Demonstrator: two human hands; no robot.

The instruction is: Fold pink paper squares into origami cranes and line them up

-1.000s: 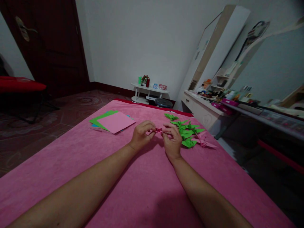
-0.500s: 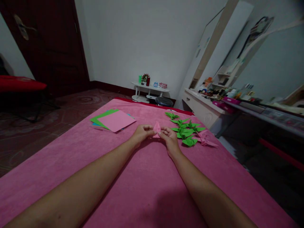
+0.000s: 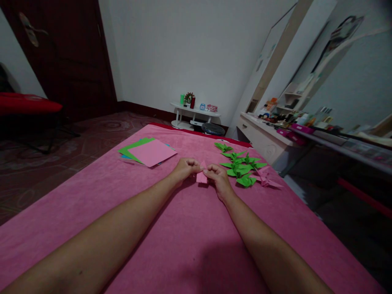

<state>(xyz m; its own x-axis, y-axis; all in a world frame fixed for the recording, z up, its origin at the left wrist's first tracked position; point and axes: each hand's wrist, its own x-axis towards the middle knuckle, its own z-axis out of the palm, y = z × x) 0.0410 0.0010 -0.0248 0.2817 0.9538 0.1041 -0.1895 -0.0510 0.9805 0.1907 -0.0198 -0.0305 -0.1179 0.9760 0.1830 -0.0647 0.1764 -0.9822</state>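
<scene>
The left hand and right hand have sunk to the pink cloth, fingertips pinching the small pink folded paper between them near the green cranes, seemingly pressing a crease, though its folds are too small to read.

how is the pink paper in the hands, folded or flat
Folded: the pink paper is a small creased shape pinched between left hand and right hand, unlike the flat sheets.
</scene>
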